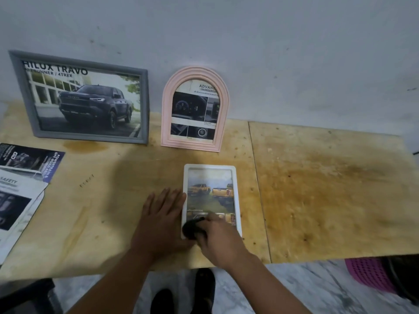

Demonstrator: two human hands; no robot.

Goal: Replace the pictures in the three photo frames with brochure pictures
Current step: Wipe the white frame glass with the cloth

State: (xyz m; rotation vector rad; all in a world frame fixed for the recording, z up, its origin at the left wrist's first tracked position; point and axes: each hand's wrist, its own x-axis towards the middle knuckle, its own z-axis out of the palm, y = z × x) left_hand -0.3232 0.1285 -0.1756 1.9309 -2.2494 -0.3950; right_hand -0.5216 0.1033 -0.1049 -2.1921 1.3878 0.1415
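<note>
1. The white frame (pixel 212 200) lies flat, face up, on the tabletop (pixel 328 189), so it can be worked on from above; a brochure picture of orange trucks already shows in it.
2. The left hand (pixel 162 219) rests flat beside the frame's left edge, fingers extended and close together, likely bracing it against sliding.
3. The right hand (pixel 221 240) has its fingers curled around a dark object (pixel 192 228) at the lower corner; what it is stays unclear.
4. The grey frame (pixel 84 98) and pink arched frame (pixel 195 109) lean upright against the wall, both showing brochure pictures, so they seem finished.
5. Leftover brochure pages (pixel 20 186) lie at the left, well apart.
</note>
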